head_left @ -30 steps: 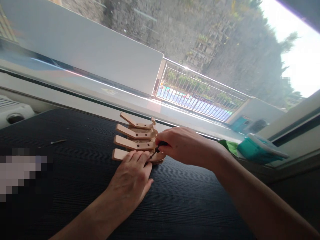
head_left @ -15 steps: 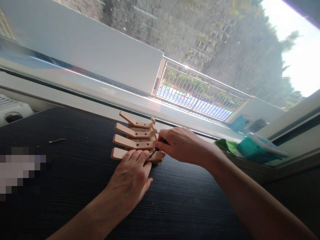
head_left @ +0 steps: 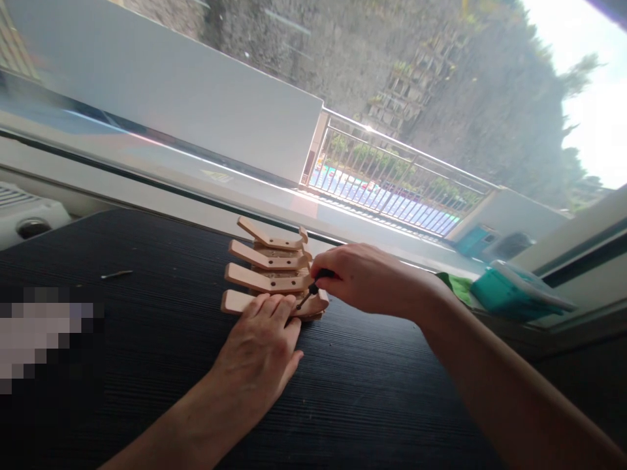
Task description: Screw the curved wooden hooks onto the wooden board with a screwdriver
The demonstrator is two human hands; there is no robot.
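Note:
Several pale wooden coat hooks, joined in a wooden hook rack (head_left: 243, 277), lie on the dark table (head_left: 353, 398). Each of the farther hooks shows two dark screws or screw holes. My left hand (head_left: 260, 349) presses down on the nearest hook with its fingers bent over the wood, thumb apart to the right. In my right hand (head_left: 372, 282), closed around the dark handle, is a screwdriver (head_left: 314, 288). Its shaft slants down to the left, and its tip meets the nearest hook just beside my left fingertips. The handle's far end is hidden in my palm.
A thin, pale sliver-like piece (head_left: 116, 274) lies on the table at left. A white appliance (head_left: 36, 219) stands at the far left. At right are a green cloth (head_left: 456, 287) and a teal container (head_left: 512, 294) by the window frame. The window runs along the table's far edge.
The view has shifted slightly, so most things sit a little further right. My right hand has turned a little on the screwdriver, and more of its shaft shows. My left hand stays on the nearest hook.

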